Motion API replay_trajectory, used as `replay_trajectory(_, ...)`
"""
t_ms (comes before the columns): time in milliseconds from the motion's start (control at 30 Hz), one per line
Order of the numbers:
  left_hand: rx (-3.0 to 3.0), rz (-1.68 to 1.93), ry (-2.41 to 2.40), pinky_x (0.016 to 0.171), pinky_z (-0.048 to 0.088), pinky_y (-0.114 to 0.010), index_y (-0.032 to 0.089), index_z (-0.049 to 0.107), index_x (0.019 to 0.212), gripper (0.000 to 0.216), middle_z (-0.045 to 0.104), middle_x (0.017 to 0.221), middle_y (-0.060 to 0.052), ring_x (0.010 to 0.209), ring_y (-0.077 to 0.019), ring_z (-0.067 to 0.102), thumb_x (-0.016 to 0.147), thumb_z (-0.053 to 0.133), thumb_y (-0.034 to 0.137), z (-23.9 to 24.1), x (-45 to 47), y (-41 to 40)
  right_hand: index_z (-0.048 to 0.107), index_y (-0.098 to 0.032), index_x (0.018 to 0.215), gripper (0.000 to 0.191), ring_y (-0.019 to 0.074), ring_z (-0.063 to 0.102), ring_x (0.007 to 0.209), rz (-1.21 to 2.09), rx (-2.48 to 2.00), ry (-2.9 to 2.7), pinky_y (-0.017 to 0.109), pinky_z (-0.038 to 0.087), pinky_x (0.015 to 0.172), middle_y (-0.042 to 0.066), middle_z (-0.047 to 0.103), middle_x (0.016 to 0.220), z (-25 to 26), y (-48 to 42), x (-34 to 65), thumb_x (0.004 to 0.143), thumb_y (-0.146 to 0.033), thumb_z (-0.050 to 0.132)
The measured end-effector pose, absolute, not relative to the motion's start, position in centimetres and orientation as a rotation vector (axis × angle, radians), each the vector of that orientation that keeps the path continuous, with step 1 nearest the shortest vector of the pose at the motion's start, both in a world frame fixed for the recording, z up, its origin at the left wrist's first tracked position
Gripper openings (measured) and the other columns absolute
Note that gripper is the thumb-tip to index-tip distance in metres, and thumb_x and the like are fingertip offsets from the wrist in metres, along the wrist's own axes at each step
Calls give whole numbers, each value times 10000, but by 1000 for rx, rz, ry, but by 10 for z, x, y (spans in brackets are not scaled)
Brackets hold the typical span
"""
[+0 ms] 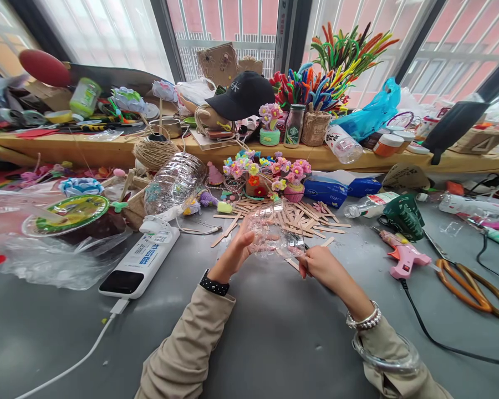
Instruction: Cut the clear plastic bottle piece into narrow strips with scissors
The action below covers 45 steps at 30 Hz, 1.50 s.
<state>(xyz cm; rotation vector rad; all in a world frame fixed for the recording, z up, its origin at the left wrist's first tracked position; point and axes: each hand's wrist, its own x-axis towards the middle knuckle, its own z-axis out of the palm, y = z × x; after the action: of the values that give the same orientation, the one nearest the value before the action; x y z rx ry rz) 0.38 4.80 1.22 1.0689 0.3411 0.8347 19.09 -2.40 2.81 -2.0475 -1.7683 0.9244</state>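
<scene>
My left hand (237, 252) holds a clear plastic bottle piece (272, 230) from the left, fingers curled round its wall. My right hand (318, 265) is closed at the piece's lower right edge, pinching it together with a thin stick or tool that I cannot make out. Both hands hover just above the grey table (270, 327), in front of a heap of wooden craft sticks (299, 217). Beige sleeves cover both arms, and bracelets sit on my right wrist.
A white power bank (143, 260) with its cable lies left. Another clear bottle (172, 185), twine and small pipe-cleaner flower pots (270, 174) stand behind. A pink glue gun (403, 257), orange scissors (474, 288) and a black cord lie right. Clutter fills the wooden shelf (108, 148).
</scene>
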Motion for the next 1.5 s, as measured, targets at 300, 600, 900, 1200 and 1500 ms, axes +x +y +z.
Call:
replay_trajectory(300, 1062, 824, 347, 805, 488, -418, 290, 317, 1336, 791, 511, 1260, -127, 1030, -319, 581, 657, 630, 547, 14, 5, 47, 524, -195, 392, 563, 127, 490, 490, 903, -2064, -1824, 232, 354, 615, 0, 470, 405, 32, -24, 190, 874, -434, 359)
replay_trajectory(600, 1062, 854, 347, 807, 488, -420, 273, 330, 1332, 770, 543, 1222, -121, 1009, -303, 592, 674, 610, 558, 11, 4, 49, 433, -214, 336, 598, 140, 507, 485, 861, -2114, -1821, 239, 363, 628, 9, 471, 375, 33, -23, 191, 886, -435, 353)
replay_trajectory(900, 1079, 835, 362, 825, 476, -435, 288, 375, 1311, 767, 537, 1229, -114, 1060, -328, 562, 648, 629, 576, 10, 5, 48, 615, -174, 453, 553, 135, 529, 517, 910, -2061, -1853, 238, 360, 607, 42, 601, 504, 30, -25, 194, 877, -442, 381)
replay_trajectory(1200, 1084, 789, 394, 805, 484, -421, 235, 446, 1270, 755, 529, 1246, -139, 1040, -337, 570, 625, 657, 567, 16, 8, 42, 441, -223, 308, 600, 153, 530, 488, 827, -2082, -1698, 255, 388, 692, 8, 457, 350, 31, -23, 200, 855, -460, 370)
replay_trajectory(1500, 884, 843, 400, 764, 488, -429, 199, 460, 1264, 774, 539, 1239, -136, 947, -313, 609, 643, 571, 648, 17, 8, 46, 652, -177, 501, 541, 129, 525, 464, 850, -2051, -1586, 244, 393, 591, 16, 562, 436, 25, -22, 203, 845, -496, 382)
